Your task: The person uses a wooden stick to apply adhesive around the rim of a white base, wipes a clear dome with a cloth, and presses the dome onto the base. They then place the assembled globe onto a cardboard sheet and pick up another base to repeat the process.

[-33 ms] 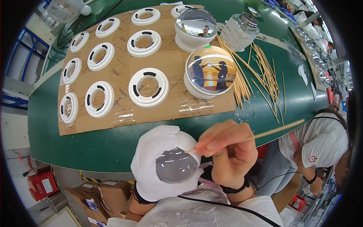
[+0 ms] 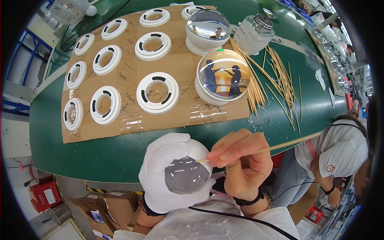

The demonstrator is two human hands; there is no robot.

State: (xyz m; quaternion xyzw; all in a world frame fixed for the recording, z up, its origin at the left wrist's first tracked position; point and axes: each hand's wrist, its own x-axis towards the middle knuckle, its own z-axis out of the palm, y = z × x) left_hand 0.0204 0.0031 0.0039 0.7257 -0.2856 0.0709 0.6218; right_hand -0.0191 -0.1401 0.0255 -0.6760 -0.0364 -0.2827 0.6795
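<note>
My left hand (image 2: 154,176), in a white glove, is closed around a white rounded base (image 2: 197,149) with a clear glass ball (image 2: 187,176) set in it. Bare, my right hand (image 2: 246,160) pinches a thin wooden stick (image 2: 286,143) between thumb and fingers. The tip of the stick lies at the upper rim of the glass, where it meets the white base. Beyond my hands, a glass ball with a sunset picture of two figures (image 2: 223,76) stands on a white base, and a clear glass ball (image 2: 208,26) on another white base stands behind it.
Several white rings with black strips (image 2: 158,93) lie in rows on a cardboard sheet (image 2: 182,114) on the green table (image 2: 108,156). Loose wooden sticks (image 2: 280,76) and a glass jar (image 2: 254,34) are at the right. A person in a white shirt (image 2: 340,150) sits there too.
The free end of the wooden stick has dipped slightly, and my right hand has shifted a little. The tip stays at the rim of the glass ball.
</note>
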